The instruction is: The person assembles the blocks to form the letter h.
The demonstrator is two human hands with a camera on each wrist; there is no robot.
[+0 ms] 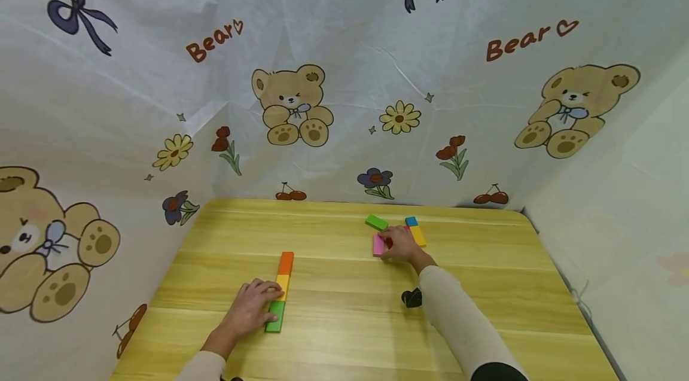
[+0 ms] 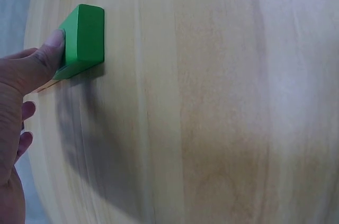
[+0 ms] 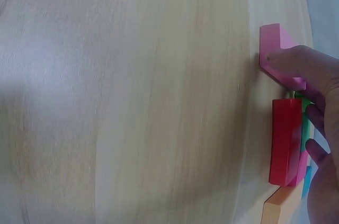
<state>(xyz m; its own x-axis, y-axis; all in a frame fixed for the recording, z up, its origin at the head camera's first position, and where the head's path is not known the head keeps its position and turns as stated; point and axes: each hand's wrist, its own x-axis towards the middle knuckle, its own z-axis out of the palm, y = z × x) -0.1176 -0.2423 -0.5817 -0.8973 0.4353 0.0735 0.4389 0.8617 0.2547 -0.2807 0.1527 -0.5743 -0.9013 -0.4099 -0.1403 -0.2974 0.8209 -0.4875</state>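
On the left of the table, an orange block (image 1: pixel 286 262), a yellow block (image 1: pixel 282 281) and a green block (image 1: pixel 274 325) lie end to end in a row. My left hand (image 1: pixel 249 308) rests against this row, fingertips on the yellow block and thumb on the green one. Farther right, my right hand (image 1: pixel 401 244) pinches a pink block (image 1: pixel 378 246) between thumb and index finger. Under that hand's other fingers lies a red block (image 3: pixel 286 142), partly hidden from the head camera. The right wrist view shows the thumb (image 3: pixel 283 61) across the pink block's near face.
Behind the right hand lies another green block (image 1: pixel 377 222), angled. A blue block (image 1: pixel 411 221) and a second yellow block (image 1: pixel 417 235) lie end to end beside it. Printed bear cloth (image 1: pixel 344 159) hangs behind the wooden table (image 1: pixel 344 333). A small black object (image 1: pixel 411 298) sits beside the right sleeve.
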